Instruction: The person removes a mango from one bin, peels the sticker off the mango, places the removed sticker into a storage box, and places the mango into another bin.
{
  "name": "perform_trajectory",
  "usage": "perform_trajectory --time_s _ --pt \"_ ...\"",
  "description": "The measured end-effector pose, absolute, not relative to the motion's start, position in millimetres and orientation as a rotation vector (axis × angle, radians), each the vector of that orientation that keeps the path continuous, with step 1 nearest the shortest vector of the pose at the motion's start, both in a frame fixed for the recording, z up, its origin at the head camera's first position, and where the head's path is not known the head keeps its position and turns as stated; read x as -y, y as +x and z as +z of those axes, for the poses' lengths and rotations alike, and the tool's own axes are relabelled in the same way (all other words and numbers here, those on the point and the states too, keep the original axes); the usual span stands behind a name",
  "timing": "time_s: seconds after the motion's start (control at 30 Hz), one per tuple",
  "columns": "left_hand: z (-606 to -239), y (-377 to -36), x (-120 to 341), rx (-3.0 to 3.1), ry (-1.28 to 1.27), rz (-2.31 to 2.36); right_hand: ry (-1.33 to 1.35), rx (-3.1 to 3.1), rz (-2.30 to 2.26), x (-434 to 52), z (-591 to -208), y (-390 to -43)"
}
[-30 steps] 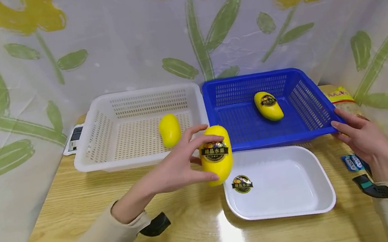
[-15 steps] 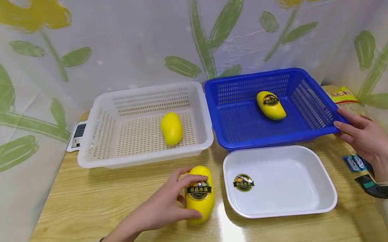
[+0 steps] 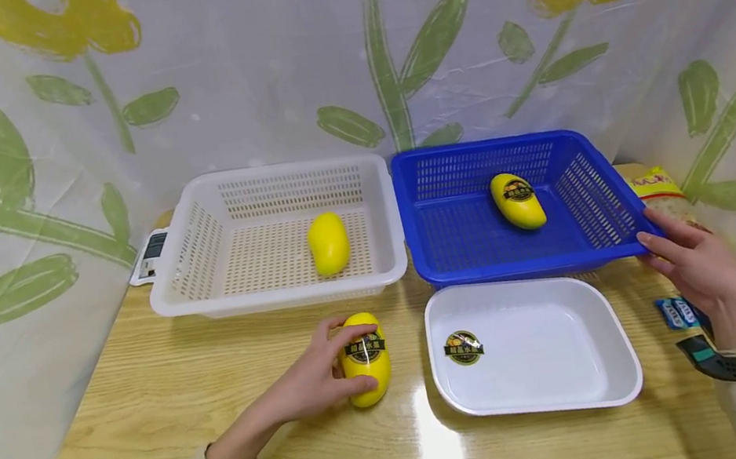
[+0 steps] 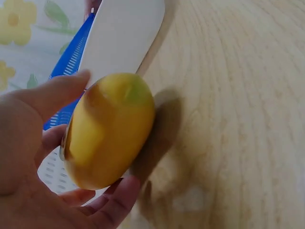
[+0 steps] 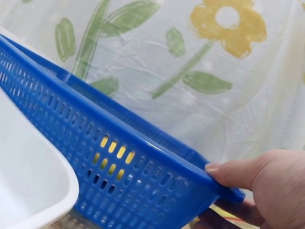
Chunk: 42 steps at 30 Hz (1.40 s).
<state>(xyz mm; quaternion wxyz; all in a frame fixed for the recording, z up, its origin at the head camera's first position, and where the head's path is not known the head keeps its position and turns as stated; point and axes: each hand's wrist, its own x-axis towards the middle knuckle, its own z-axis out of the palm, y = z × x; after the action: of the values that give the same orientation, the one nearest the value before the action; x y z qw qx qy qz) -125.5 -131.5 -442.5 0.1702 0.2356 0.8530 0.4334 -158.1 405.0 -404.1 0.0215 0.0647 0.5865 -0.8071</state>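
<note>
One labelled mango (image 3: 370, 364) is gripped by the left hand (image 3: 316, 378) over the counter (image 3: 154, 420), left of the white tray (image 3: 535, 347); well apart, the right hand (image 3: 710, 270) pinches the blue basket (image 3: 510, 269) at its near right corner.

Front mango (image 3: 375, 365) left of the tray (image 3: 535, 347), right basket (image 3: 455, 236) behind it, left basket (image 3: 271, 298) alongside.

The blue basket (image 3: 458, 236) is plastic, the mangoes (image 3: 376, 372) smooth.
</note>
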Motion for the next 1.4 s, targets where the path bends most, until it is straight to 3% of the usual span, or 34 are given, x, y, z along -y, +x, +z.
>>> perform_trajectory --time_s 0.23,0.43,0.5,0.67,0.83,1.13,1.4 --pt "-451.2 -125.8 131.5 -2.424 0.667 1.342 0.235 -2.027 -2.345 -405.4 -402.7 -160.2" --pt "-454.2 -127.7 129.1 -2.404 0.551 1.453 0.403 -2.874 -1.436 -388.4 -387.1 -159.4" --pt "-454.8 -127.5 128.2 -2.398 0.513 1.488 0.422 -3.051 -1.328 -372.3 -377.3 -157.8" --pt "-456.6 -127.8 124.6 -2.403 0.435 1.528 0.035 -3.208 -1.539 -313.0 -348.6 -148.2" --pt "-457.8 -129.1 120.9 -2.365 0.380 1.564 -0.399 -2.866 -1.635 -249.3 -334.6 -141.9" --pt "-458.1 -126.7 117.7 -2.356 0.315 1.599 -0.599 -2.427 -1.375 -153.7 -360.4 -143.9" --pt "-456.0 -121.0 117.6 -2.416 0.317 1.558 -0.664 -2.372 -1.273 -106.2 -388.8 -151.8"
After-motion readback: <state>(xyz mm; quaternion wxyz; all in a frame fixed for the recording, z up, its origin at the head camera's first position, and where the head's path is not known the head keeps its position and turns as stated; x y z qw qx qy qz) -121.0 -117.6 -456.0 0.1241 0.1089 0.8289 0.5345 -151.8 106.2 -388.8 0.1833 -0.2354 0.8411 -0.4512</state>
